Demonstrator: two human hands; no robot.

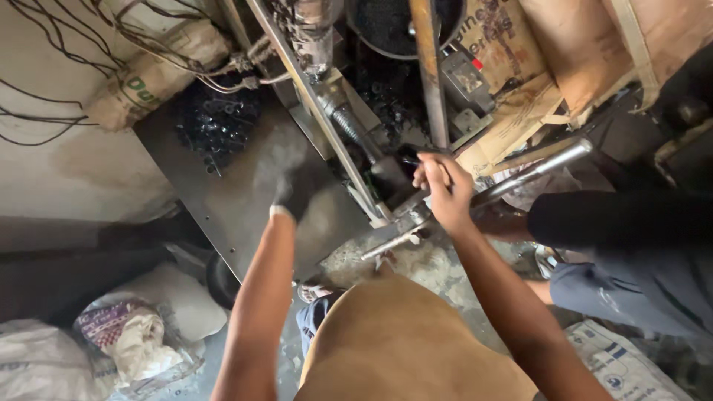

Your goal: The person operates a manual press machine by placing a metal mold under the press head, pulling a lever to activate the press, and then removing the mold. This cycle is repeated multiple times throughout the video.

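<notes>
**Two hands at a small metal press, seen from above**

Head view: I see my right hand (444, 191) at about one o'clock from frame centre, fingers curled together around a small dark part (407, 157) that sits on the machine's working end, just beside the threaded steel shaft (349, 122). The grip looks like a steadying hold, I'd judge, keeping the piece seated against the tooling. My left hand (295, 191) is at about eleven o'clock, wearing a dark glove and blurred; I cannot tell whether its fingers are spread or closed. It hangs over the grey metal plate (230, 193), near the heap of small black parts (215, 119) piled at the plate's far edge, within easy reach.

A long steel lever (535, 167) runs out toward three o'clock. Another person's dark-sleeved arm (609, 219) lies just below that lever at the right.

The floor is rough, stained concrete. Cloth sacks (130, 334) sit at eight o'clock, a printed burlap sack (148, 74) and loose wires against the wall at ten o'clock, and cardboard (520, 119) at one o'clock.
</notes>
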